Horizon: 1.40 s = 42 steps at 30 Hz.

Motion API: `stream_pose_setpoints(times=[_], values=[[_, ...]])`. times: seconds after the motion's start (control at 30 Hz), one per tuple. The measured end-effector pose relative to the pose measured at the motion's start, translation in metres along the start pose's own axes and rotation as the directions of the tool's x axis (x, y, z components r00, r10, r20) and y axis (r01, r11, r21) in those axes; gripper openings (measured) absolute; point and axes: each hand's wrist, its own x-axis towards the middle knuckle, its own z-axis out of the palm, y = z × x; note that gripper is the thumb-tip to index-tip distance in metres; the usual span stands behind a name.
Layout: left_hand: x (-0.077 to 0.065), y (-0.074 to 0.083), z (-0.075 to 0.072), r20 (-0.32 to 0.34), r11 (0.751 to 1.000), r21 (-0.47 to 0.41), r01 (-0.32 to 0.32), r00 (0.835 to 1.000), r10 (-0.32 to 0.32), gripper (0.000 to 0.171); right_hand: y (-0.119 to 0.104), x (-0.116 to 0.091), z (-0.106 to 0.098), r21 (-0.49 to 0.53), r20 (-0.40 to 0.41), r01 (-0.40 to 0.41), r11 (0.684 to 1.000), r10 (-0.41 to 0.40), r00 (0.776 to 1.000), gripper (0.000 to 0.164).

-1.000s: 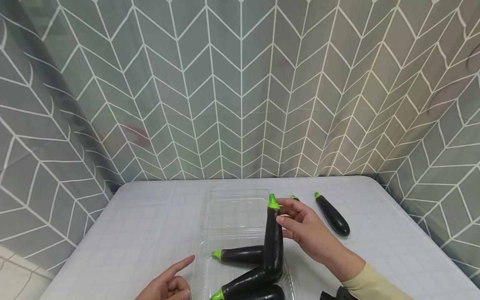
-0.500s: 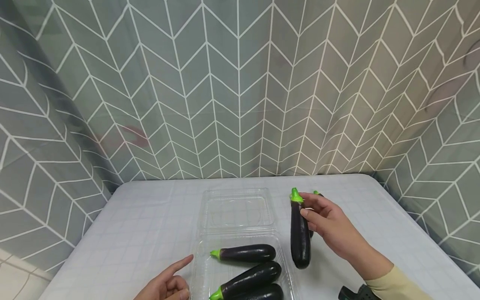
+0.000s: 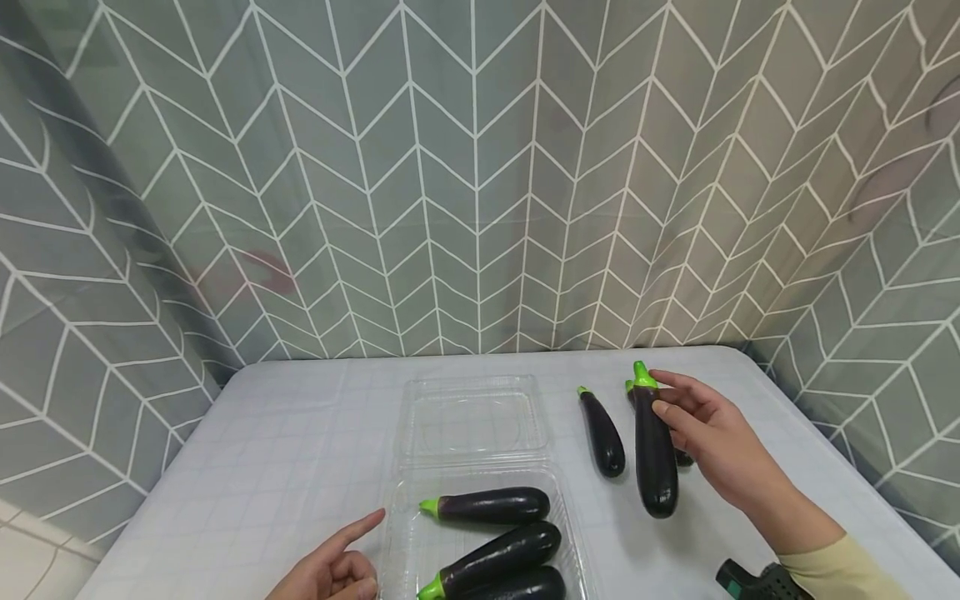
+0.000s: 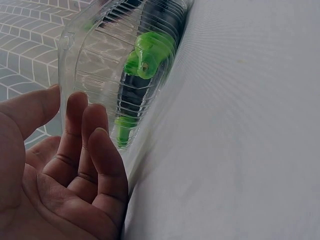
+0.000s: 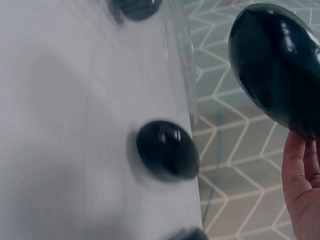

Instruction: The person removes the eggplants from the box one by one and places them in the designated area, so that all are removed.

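Note:
My right hand (image 3: 720, 442) pinches a dark purple eggplant (image 3: 657, 458) just below its bright green stem. It hangs nearly upright above the table, its rounded end toward me; that end fills the upper right of the right wrist view. Three eggplants lie in a clear plastic clamshell box (image 3: 427, 546): one at the back (image 3: 495, 505), one in the middle (image 3: 510, 552), one at the front (image 3: 525, 585), partly cut off. My left hand (image 3: 330, 567) is at the box's left side, index finger extended and the other fingers loosely bent. Whether it touches the box I cannot tell.
The box's transparent lid (image 3: 476, 421) lies folded back behind it. One eggplant (image 3: 603, 437) rests on the white-covered table (image 3: 300, 450) right of the lid. Another (image 3: 683, 457) is mostly hidden behind the held one. A patterned grey curtain (image 3: 480, 183) surrounds the table.
My right hand has carried the eggplant from above the box to the right, over the table beside the loose eggplants. My left hand has stayed nearly still.

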Motion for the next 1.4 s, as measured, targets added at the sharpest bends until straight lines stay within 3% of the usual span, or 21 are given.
stream_pose_setpoints(times=[0.6,1.17,1.4], values=[[0.001,0.001,0.000,0.001,1.000,0.000,0.009,1.000,-0.009,0.081,0.014,0.004,-0.046,-0.067,-0.098,0.026,0.997,-0.033,0.995,0.048],[0.000,0.000,0.000,0.021,1.000,-0.007,-0.004,1.000,0.005,0.079,0.029,0.014,-0.089,-0.189,-0.143,-0.032,0.982,0.005,0.990,0.051],[0.001,0.001,-0.002,0.015,1.000,-0.003,0.014,1.000,-0.014,0.081,0.038,0.020,-0.103,-0.256,-0.203,-0.095,0.962,0.042,0.978,0.053]])
